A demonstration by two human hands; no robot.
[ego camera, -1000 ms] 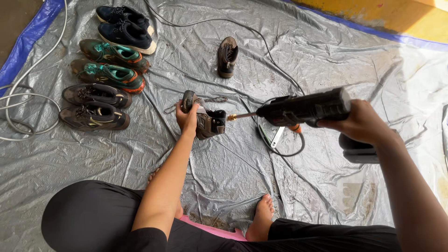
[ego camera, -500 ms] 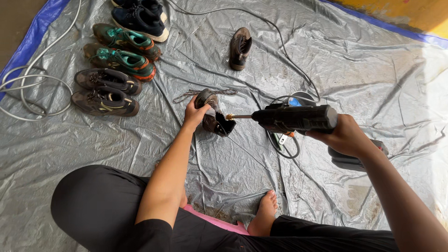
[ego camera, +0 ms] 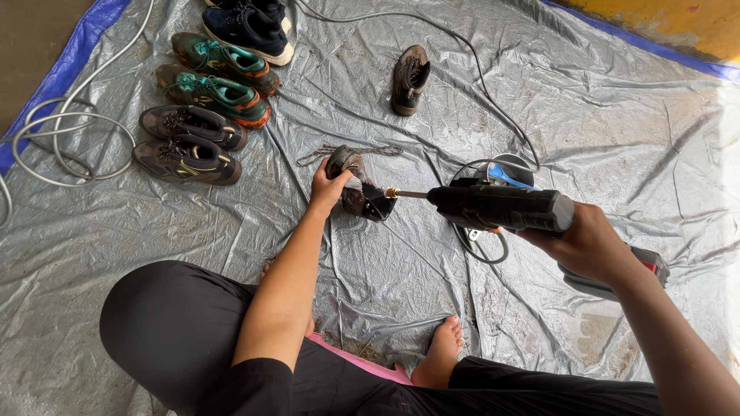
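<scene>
Mid-wash: my left hand (ego camera: 330, 185) grips a muddy brown shoe (ego camera: 358, 192) near the tarp's (ego camera: 601, 115) middle, my right hand (ego camera: 590, 245) closed on the spray gun (ego camera: 501, 208) aimed into it; its mate (ego camera: 409, 79) waits toward the far edge, six shoes (ego camera: 208, 108) rowed far-left.

Open tarp (ego camera: 632, 131) lies to the right and beyond the spray gun (ego camera: 501, 208), free for a hand to pass. To the left, a row of shoes (ego camera: 204, 115) blocks the far side, with a coiled hose (ego camera: 58, 142) just beyond them. A lone boot (ego camera: 409, 69) stands ahead, a lace (ego camera: 370, 149) lies near the held shoe (ego camera: 358, 189), and a cable (ego camera: 493, 100) crosses the tarp toward the gun.
</scene>
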